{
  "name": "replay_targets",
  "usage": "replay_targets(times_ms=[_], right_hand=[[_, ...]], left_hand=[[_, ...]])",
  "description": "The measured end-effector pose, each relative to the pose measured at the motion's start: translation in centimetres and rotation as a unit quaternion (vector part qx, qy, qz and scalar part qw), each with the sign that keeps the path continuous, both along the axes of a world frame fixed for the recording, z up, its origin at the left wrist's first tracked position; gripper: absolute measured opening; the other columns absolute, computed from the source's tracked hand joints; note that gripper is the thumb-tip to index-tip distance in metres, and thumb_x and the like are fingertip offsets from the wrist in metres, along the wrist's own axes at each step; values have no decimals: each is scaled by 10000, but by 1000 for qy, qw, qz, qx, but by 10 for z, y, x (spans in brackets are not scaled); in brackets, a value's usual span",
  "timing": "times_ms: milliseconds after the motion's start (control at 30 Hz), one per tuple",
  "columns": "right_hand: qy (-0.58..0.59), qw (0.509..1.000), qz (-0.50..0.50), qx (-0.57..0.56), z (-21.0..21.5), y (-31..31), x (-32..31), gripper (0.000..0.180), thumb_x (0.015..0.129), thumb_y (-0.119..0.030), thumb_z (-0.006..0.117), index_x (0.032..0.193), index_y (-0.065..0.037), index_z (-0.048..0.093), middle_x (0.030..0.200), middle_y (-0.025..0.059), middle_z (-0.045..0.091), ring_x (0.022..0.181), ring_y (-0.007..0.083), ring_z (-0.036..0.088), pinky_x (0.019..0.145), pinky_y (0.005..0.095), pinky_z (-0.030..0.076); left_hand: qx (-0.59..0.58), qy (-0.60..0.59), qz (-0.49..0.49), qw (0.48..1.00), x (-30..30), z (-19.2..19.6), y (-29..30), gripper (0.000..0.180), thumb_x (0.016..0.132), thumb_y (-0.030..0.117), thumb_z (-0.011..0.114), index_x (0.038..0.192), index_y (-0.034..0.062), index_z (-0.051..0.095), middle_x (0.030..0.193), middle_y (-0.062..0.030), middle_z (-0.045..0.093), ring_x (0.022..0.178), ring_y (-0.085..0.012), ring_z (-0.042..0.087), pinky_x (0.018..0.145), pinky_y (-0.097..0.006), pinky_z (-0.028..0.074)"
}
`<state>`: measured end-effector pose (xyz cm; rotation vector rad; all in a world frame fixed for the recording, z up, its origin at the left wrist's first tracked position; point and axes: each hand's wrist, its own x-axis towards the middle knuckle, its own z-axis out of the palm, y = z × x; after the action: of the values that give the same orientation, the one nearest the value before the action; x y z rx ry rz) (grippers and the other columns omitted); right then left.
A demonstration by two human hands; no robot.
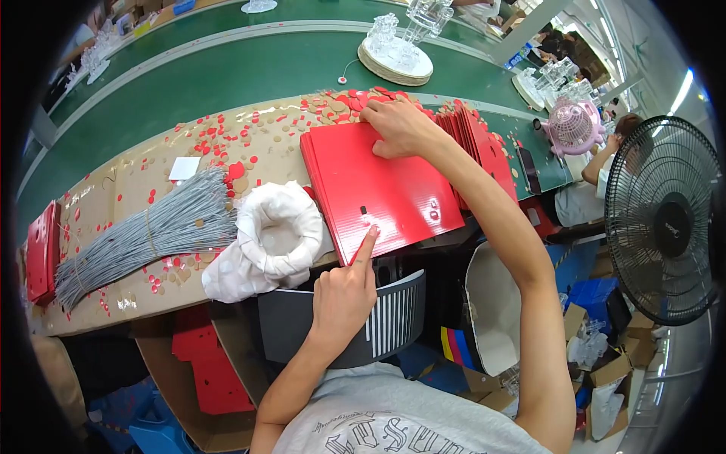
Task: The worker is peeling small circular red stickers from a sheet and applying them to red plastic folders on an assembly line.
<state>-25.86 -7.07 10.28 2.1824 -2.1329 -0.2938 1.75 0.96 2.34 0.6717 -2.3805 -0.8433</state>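
A stack of glossy red corrugated sheets [386, 181] lies tilted at the near edge of the work table, with small cut-outs in the top sheet. My right hand [402, 130] reaches over its far edge, fingers bent there and thumb on the top face. My left hand [344, 299] is at the near edge; its index finger is stretched out onto the top sheet beside a cut-out, the other fingers curled. The left thumb is hidden. To the left sits a white cloth-wrapped ring [281, 227], then a bundle of grey wire-like strands [162, 223].
Red and tan punched discs [249, 144] litter the brown table covering [98, 204]. More red sheets [480, 147] stand at right. Behind runs a green conveyor [227, 68] with a clear-piece assembly on a round base [397, 60]. A black fan [669, 219] stands right, near a co-worker [605, 166].
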Motion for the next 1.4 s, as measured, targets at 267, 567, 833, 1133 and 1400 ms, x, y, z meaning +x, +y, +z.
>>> replay_targets(times_ms=[267,567,833,1133,1400], right_hand=[[-104,986,50,-119,37,13,5,487,715,-51,692,1187,-40,571,1120,154,639,1024,328,654,895,409,543],[-20,891,191,-411,111,30,2,350,761,-196,820,1058,-70,684,967,97,731,858,320,698,764,377,564],[-155,774,-23,-614,200,80,-58,257,766,-107,836,962,6,715,865,125,753,787,179,736,709,317,572],[-292,858,-217,-362,66,176,-201,207,791,-123,782,958,-14,726,905,73,749,836,132,694,794,284,555],[-298,896,-234,-233,9,175,-218,222,768,-98,789,972,-22,745,934,98,754,876,180,712,833,322,565]], left_hand=[[-4,6,-4,1000,4,1,3,611,903,67,629,1492,120,478,483,-162,519,412,-319,572,463,-458,490],[26,57,-78,995,12,22,18,573,885,37,660,1442,88,533,476,-109,483,397,-278,520,448,-408,448],[80,53,-88,992,18,34,22,502,880,4,684,1372,61,601,478,-87,439,377,-208,466,438,-350,392],[140,41,-111,983,10,35,28,387,897,3,671,1277,70,668,492,-83,440,391,-138,404,441,-296,332],[163,43,-83,982,7,45,21,332,886,-8,676,1211,55,699,498,-50,448,417,-81,389,448,-263,314]])
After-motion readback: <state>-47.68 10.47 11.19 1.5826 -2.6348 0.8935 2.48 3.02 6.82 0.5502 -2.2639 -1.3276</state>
